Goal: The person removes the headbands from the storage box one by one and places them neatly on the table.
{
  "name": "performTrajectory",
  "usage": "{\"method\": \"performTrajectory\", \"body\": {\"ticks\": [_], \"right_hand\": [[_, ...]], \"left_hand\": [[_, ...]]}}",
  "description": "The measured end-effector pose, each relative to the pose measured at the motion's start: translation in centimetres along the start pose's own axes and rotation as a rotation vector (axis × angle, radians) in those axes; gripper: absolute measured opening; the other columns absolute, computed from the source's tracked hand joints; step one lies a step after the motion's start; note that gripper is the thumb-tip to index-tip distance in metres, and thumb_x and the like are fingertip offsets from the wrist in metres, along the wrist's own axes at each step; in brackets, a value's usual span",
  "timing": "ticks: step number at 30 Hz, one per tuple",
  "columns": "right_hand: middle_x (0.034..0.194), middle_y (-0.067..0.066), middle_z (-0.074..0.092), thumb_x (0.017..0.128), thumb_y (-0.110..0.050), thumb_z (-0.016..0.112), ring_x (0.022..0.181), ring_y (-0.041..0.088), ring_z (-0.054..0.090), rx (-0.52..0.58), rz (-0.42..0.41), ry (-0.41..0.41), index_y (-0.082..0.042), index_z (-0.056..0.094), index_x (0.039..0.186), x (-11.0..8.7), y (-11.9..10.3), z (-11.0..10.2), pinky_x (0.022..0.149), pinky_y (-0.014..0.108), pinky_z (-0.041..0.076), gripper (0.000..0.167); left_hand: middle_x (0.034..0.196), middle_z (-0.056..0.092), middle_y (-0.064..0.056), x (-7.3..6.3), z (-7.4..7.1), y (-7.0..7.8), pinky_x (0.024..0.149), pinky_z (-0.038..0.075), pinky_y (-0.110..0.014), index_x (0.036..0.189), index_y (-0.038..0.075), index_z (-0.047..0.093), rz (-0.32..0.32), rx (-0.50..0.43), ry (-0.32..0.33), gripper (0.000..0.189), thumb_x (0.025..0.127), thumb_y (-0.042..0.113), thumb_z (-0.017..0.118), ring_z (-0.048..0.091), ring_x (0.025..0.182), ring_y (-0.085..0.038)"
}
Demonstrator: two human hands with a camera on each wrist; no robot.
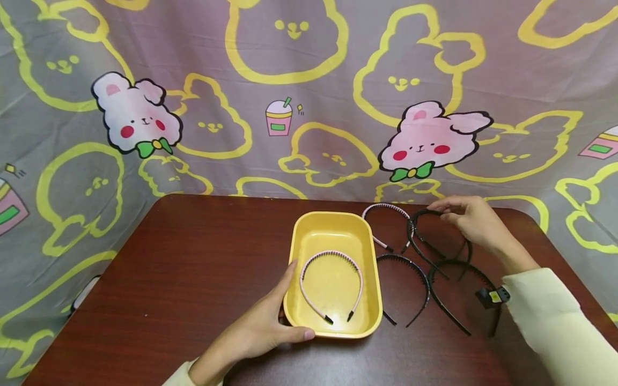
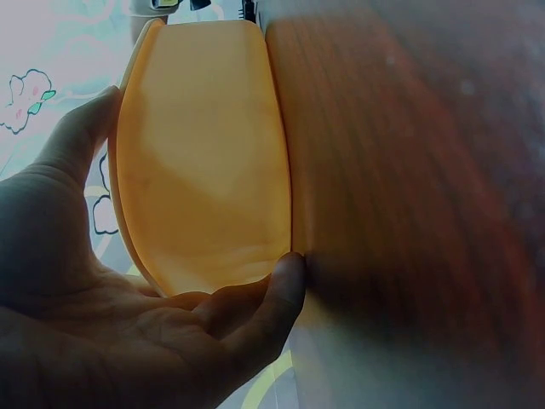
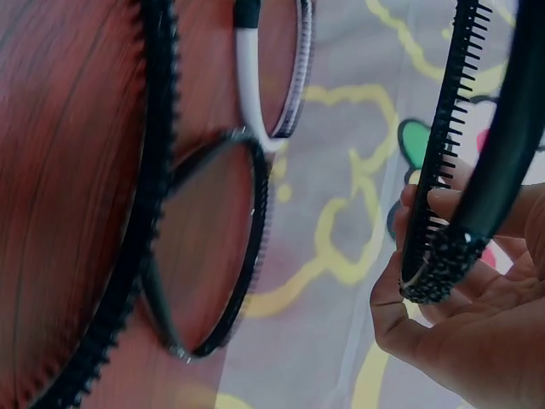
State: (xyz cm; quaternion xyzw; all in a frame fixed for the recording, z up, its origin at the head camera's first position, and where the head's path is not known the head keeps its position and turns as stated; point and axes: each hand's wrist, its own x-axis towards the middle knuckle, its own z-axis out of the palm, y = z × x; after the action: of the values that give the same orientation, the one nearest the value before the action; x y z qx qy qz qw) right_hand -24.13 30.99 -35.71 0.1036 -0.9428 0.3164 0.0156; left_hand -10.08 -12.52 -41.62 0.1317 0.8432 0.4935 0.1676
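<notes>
A pale pink toothed headband (image 1: 331, 253) with black tips lies in a yellow plastic tray (image 1: 376, 279). My left hand (image 1: 256, 327) grips the tray's near left corner; the left wrist view shows its thumb at the rim and fingers against the tray's outer wall (image 2: 200, 145). Over at the back right, my right hand (image 1: 475, 222) holds a black toothed headband (image 3: 438, 273) with a glittery patch, pinched between thumb and fingers. In the right wrist view this band stands apart from the others. Its ends overlap other bands in the head view.
Right of the tray lie another pink headband (image 1: 385, 206), a dark headband (image 1: 407, 259) and a larger black headband (image 1: 441, 306). The brown table (image 1: 193, 257) reaches a patterned cloth (image 1: 318, 107) behind. A small black device (image 1: 492, 296) sits at my right wrist.
</notes>
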Motion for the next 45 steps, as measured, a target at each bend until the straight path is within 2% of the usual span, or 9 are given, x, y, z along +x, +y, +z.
{"method": "performTrajectory", "body": {"ticks": [4, 5, 8, 12, 18, 29, 32, 36, 45], "right_hand": [[0.133, 0.022, 0.067, 0.103, -0.004, 0.06, 0.093, 0.0, 0.052, -0.009, 0.031, 0.002, -0.005, 0.074, 0.127, 0.2, 1.1, -0.6, 0.071, 0.02, 0.041, 0.028], [0.125, 0.023, 0.069, 0.103, -0.004, 0.059, 0.085, 0.003, 0.052, -0.006, 0.044, 0.002, -0.004, 0.074, 0.127, 0.3, 1.5, -0.6, 0.066, 0.022, 0.041, 0.028], [0.122, 0.024, 0.067, 0.104, -0.004, 0.057, 0.072, 0.007, 0.048, 0.002, 0.08, -0.001, -0.001, 0.072, 0.129, 0.4, 2.6, -0.8, 0.059, 0.026, 0.041, 0.029], [0.13, 0.025, 0.065, 0.104, -0.003, 0.056, 0.072, 0.004, 0.048, -0.006, 0.11, 0.004, 0.0, 0.071, 0.13, 0.5, 4.2, -1.1, 0.06, 0.027, 0.04, 0.03], [0.102, 0.021, 0.065, 0.101, 0.001, 0.052, 0.053, 0.011, 0.04, 0.003, 0.158, 0.011, 0.002, 0.069, 0.13, 0.4, 6.2, -1.7, 0.048, 0.03, 0.039, 0.033], [0.133, 0.036, 0.059, 0.102, 0.0, 0.051, 0.068, 0.009, 0.048, -0.031, 0.182, 0.033, 0.006, 0.066, 0.132, 0.0, 9.5, -2.6, 0.053, 0.029, 0.04, 0.034], [0.127, 0.037, 0.062, 0.1, 0.002, 0.05, 0.061, 0.014, 0.044, 0.0, 0.178, 0.045, 0.007, 0.066, 0.13, 0.0, 10.3, -2.7, 0.051, 0.031, 0.04, 0.035], [0.119, 0.038, 0.066, 0.095, 0.007, 0.049, 0.065, 0.003, 0.051, 0.012, 0.182, 0.055, 0.009, 0.068, 0.127, 0.0, 11.4, -3.0, 0.05, 0.031, 0.041, 0.037], [0.111, 0.03, 0.071, 0.093, 0.006, 0.052, 0.07, 0.001, 0.05, -0.055, 0.22, 0.062, 0.01, 0.069, 0.126, -0.2, 12.9, -3.8, 0.056, 0.028, 0.041, 0.038]], "left_hand": [[0.176, 0.017, -0.007, 0.0, -0.1, 0.0, 0.126, 0.023, -0.049, 0.17, 0.03, 0.004, 0.002, -0.003, -0.003, 0.13, 0.077, 0.037, 0.094, 0.026, 0.158, -0.024], [0.176, 0.017, -0.007, 0.0, -0.1, -0.1, 0.126, 0.023, -0.05, 0.17, 0.03, 0.004, 0.001, -0.003, -0.003, 0.13, 0.077, 0.037, 0.094, 0.025, 0.158, -0.024], [0.176, 0.018, -0.008, -0.1, -0.1, -0.1, 0.126, 0.022, -0.054, 0.17, 0.03, 0.005, 0.004, 0.002, -0.002, 0.129, 0.077, 0.038, 0.094, 0.025, 0.158, -0.025], [0.175, 0.018, -0.008, -0.1, -0.1, -0.1, 0.126, 0.023, -0.056, 0.17, 0.028, 0.005, 0.01, 0.009, -0.002, 0.129, 0.077, 0.038, 0.094, 0.025, 0.158, -0.025], [0.176, 0.017, -0.008, -0.1, 0.0, -0.1, 0.126, 0.023, -0.056, 0.17, 0.028, 0.005, 0.015, 0.006, -0.002, 0.129, 0.078, 0.037, 0.094, 0.025, 0.158, -0.025], [0.175, 0.022, -0.008, -0.1, -0.1, 0.0, 0.125, 0.027, -0.052, 0.17, 0.03, 0.004, 0.018, 0.004, -0.002, 0.129, 0.077, 0.038, 0.093, 0.031, 0.155, -0.025], [0.175, 0.022, -0.008, -0.1, 0.0, 0.0, 0.125, 0.027, -0.051, 0.17, 0.03, 0.004, 0.016, 0.0, -0.003, 0.129, 0.078, 0.037, 0.093, 0.031, 0.155, -0.025], [0.175, 0.022, -0.007, -0.1, 0.0, -0.1, 0.125, 0.027, -0.05, 0.17, 0.03, 0.004, 0.02, 0.001, -0.006, 0.129, 0.078, 0.038, 0.093, 0.031, 0.155, -0.025], [0.174, 0.023, -0.009, -0.2, 0.0, 0.0, 0.125, 0.027, -0.048, 0.171, 0.028, 0.005, 0.024, 0.004, -0.002, 0.129, 0.077, 0.038, 0.093, 0.032, 0.154, -0.025]]}}
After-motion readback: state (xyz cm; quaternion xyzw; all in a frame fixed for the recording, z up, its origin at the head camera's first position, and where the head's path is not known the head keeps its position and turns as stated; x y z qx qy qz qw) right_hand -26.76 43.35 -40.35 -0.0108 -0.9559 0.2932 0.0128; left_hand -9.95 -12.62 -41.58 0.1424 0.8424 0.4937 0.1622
